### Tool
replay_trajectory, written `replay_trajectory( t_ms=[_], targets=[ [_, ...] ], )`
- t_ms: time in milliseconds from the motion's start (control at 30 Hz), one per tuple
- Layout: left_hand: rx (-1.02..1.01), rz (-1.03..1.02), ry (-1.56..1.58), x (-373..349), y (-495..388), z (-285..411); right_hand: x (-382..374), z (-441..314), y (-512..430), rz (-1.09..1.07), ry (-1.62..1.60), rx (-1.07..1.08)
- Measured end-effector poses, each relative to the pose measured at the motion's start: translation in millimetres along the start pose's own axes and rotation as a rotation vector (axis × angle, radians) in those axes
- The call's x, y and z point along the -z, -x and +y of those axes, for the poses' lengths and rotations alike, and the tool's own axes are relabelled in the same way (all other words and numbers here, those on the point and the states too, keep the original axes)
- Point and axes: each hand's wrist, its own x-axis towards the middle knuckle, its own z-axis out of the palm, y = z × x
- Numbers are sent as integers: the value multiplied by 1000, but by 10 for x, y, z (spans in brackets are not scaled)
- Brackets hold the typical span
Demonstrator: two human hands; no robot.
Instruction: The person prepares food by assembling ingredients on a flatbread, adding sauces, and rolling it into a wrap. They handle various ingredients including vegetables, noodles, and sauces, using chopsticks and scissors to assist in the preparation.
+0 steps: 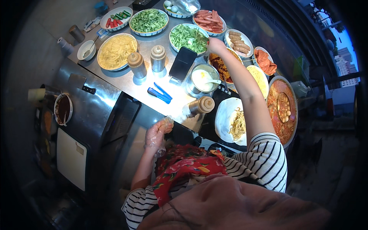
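Note:
My right hand (pixel 216 46) reaches over the far side of the counter to a bowl of shredded cucumber (pixel 187 36). It grips a utensil with a red part (pixel 208 42), mostly hidden by the hand; its kind is unclear. In a clear plastic glove, my left hand (pixel 158 132) is held curled near the counter's front edge. I see nothing distinct inside its fingers. Below my right forearm lies a pale round wrap (pixel 225 119) on a black surface, with a heap of shredded filling (pixel 237 125) on it. My arm covers its right edge.
Near my right arm stand a metal pot with a white spoon (pixel 201 76), a squeeze bottle (pixel 202 105) and a large pan of red stew (pixel 281 115). A phone (pixel 183 63) and blue clip (pixel 159 93) occupy the middle. A cleaver (pixel 82 83) lies left.

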Motion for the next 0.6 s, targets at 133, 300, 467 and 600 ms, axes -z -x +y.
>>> replay_trajectory(
  t_ms=[133, 300, 467, 600],
  targets=[
    [-22, -100, 2, -246, -36, 181, 226, 356, 766, 114, -198, 77],
    [12, -167, -122, -669, 34, 186, 90, 969, 2627, 37, -428, 135],
    [49, -293, -154, -1012, 44, 29, -626, 1470, 4244, -176, -526, -211],
    [30, -359, -204, -1307, 43, -35, -839, 1836, 4713, -145, -345, -251]
  ],
)
